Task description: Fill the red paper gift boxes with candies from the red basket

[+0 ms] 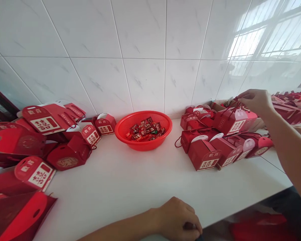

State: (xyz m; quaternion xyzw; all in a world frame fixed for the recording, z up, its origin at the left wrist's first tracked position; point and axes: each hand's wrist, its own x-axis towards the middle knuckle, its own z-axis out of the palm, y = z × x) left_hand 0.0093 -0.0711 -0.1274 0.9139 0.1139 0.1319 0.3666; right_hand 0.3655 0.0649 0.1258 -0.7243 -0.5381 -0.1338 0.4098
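Observation:
My right hand (258, 100) is at the right, above a pile of red candy boxes. Its fingers are pinched on the thin cord handle of a red candy box (223, 121) that has a white double-happiness panel on its end. The box sits at the height of the pile; I cannot tell whether it is lifted. My left hand (178, 219) rests at the front edge of the white table (130, 187), fingers curled in, with nothing visible in them. A red plastic basket (143, 146) with wrapped candies (145, 130) stands between the two groups of boxes.
More red boxes (67, 154) are stacked on the left, some on their sides. A red box (204, 155) stands at the front of the right group. Many further boxes (291, 107) line the far right. A tiled wall (142, 83) runs behind the table.

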